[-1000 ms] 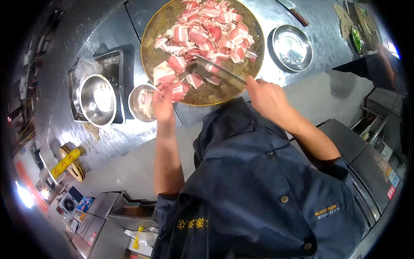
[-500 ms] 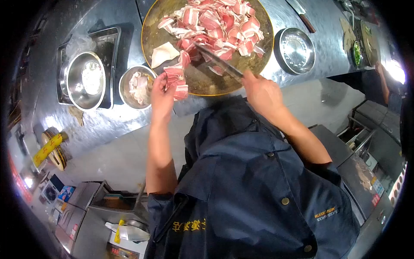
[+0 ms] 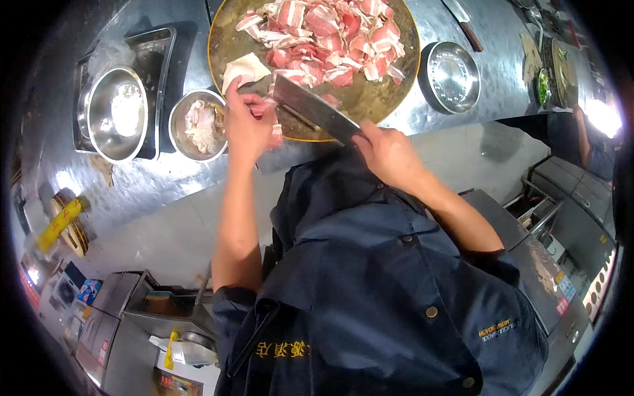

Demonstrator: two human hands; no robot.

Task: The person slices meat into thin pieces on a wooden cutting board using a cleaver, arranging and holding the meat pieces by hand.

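Observation:
A pile of sliced red-and-white meat point(image 3: 330, 39) covers much of the round cutting board point(image 3: 370, 102). My right hand point(image 3: 389, 153) grips a broad cleaver point(image 3: 316, 107) by its handle, with the blade slanting up and left over the board's near part. At the board's near left edge, my left hand point(image 3: 249, 129) has its fingers bent around a strip of the meat, part of which hangs below them. A pale, whitish piece point(image 3: 245, 70) lies just beyond those fingers. The cleaver's tip is close to the left fingertips; whether they touch cannot be made out.
Left of the board are a small bowl with pale scraps point(image 3: 203, 125) and a steel bowl point(image 3: 117, 117) at a tray point(image 3: 165, 79). To the right stand a round steel dish point(image 3: 453, 77) and another knife point(image 3: 464, 25). A co-worker's arm point(image 3: 582, 135) shows far right.
The cleaver has swung out from the meat pile toward my left hand, its blade now showing broadside. My left hand has closed in on the pale piece. The view has shifted slightly.

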